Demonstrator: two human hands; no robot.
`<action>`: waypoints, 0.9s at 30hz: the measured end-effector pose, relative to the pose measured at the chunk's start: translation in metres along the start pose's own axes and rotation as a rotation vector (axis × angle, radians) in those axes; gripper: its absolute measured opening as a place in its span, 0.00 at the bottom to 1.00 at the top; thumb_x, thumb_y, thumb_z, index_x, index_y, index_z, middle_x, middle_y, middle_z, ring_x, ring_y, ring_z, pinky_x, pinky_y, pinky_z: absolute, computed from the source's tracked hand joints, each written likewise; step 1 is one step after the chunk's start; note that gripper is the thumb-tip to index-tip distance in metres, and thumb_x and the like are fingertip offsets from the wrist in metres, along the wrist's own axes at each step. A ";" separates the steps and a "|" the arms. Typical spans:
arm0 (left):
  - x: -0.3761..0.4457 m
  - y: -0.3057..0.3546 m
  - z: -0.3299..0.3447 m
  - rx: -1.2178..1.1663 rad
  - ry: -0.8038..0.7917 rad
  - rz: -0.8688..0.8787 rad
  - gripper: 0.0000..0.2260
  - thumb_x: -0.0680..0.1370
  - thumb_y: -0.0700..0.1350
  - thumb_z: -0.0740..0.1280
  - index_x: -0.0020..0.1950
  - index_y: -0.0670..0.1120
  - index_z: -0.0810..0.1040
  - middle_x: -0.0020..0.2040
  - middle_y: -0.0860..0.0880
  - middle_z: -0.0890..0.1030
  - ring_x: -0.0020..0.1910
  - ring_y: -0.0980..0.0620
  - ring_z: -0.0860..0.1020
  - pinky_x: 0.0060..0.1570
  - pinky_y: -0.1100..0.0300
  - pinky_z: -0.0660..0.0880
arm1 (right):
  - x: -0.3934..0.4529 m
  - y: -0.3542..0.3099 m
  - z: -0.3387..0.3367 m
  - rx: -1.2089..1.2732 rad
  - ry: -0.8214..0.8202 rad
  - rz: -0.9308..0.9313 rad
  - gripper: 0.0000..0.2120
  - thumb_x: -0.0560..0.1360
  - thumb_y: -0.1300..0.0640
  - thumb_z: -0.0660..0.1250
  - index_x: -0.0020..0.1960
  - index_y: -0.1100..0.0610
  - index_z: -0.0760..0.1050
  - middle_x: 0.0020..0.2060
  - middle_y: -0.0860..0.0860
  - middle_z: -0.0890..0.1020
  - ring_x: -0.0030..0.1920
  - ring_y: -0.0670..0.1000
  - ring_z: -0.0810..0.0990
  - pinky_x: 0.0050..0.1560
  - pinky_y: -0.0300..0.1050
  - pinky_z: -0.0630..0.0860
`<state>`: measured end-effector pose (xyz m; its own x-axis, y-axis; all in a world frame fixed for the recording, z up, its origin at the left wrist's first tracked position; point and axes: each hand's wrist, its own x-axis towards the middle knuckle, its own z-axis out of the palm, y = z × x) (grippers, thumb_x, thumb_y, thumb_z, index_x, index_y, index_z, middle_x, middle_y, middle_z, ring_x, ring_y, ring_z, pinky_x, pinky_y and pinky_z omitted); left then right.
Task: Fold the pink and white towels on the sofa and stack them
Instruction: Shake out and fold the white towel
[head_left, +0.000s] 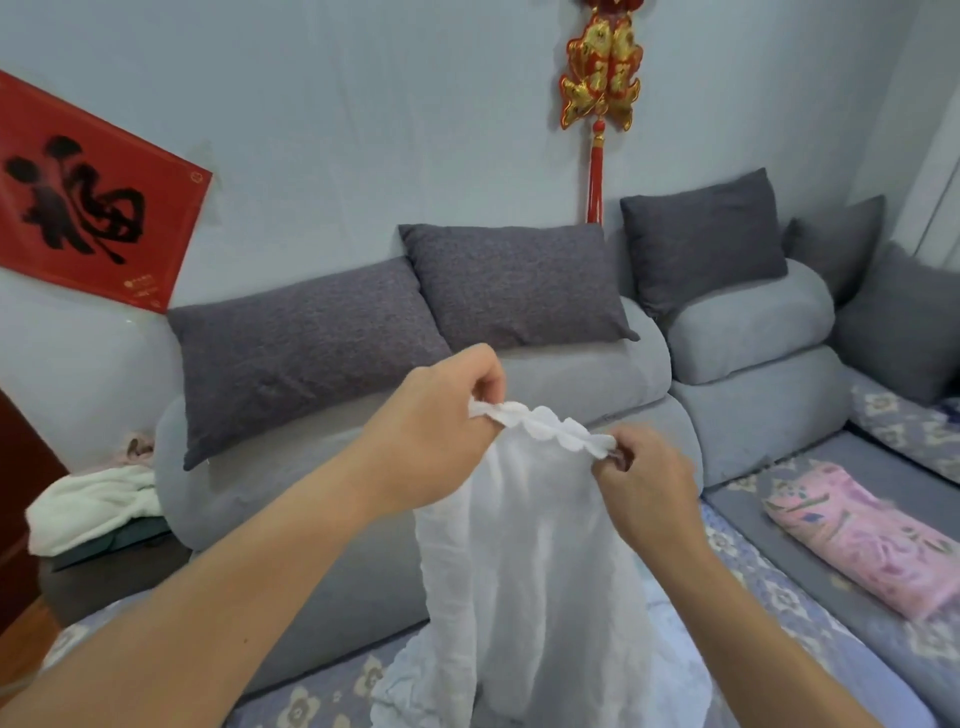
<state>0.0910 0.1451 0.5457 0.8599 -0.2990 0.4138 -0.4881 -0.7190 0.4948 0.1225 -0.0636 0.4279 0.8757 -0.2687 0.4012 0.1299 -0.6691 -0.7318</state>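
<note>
Two hands hold up your thin, crinkled white towel (524, 530): left hand (431, 431) and right hand (644, 483) each have fingers pinching its bunched, scalloped top edge, the sheer cloth hanging down to the floral seat cover (769, 587). Your folded pink towel (857, 540), fluffy and patterned, lies well apart at right on the grey sofa (597, 374).

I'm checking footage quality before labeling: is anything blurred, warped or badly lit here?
Head view: soft, even indoor light, no glare. The right hand is slightly motion-blurred; the left hand and white towel are sharper. Wide-angle warp tilts the red poster and bends the sofa.
</note>
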 end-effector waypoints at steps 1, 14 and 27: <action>0.000 0.002 -0.001 0.011 0.021 0.022 0.08 0.78 0.45 0.67 0.42 0.51 0.69 0.34 0.51 0.76 0.31 0.53 0.70 0.31 0.59 0.67 | 0.000 0.003 0.003 0.006 -0.027 0.042 0.16 0.73 0.64 0.64 0.30 0.53 0.63 0.27 0.48 0.70 0.30 0.47 0.65 0.31 0.42 0.61; 0.008 -0.031 -0.023 0.029 0.571 -0.004 0.09 0.78 0.43 0.69 0.45 0.48 0.69 0.34 0.54 0.73 0.34 0.54 0.71 0.36 0.56 0.66 | 0.025 0.060 0.021 -0.348 -0.046 0.103 0.12 0.74 0.67 0.62 0.34 0.56 0.66 0.36 0.61 0.79 0.42 0.66 0.78 0.37 0.49 0.62; 0.017 -0.162 -0.042 -0.223 0.779 -0.642 0.08 0.77 0.38 0.60 0.51 0.49 0.74 0.47 0.51 0.77 0.51 0.46 0.77 0.44 0.57 0.70 | 0.012 0.019 -0.029 0.569 -0.932 0.185 0.12 0.79 0.69 0.61 0.48 0.58 0.81 0.40 0.54 0.83 0.39 0.52 0.78 0.39 0.45 0.73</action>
<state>0.1782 0.2833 0.5043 0.6711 0.6465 0.3627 -0.0563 -0.4435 0.8945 0.1218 -0.1001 0.4348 0.8795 0.4556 -0.1375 -0.0539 -0.1917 -0.9800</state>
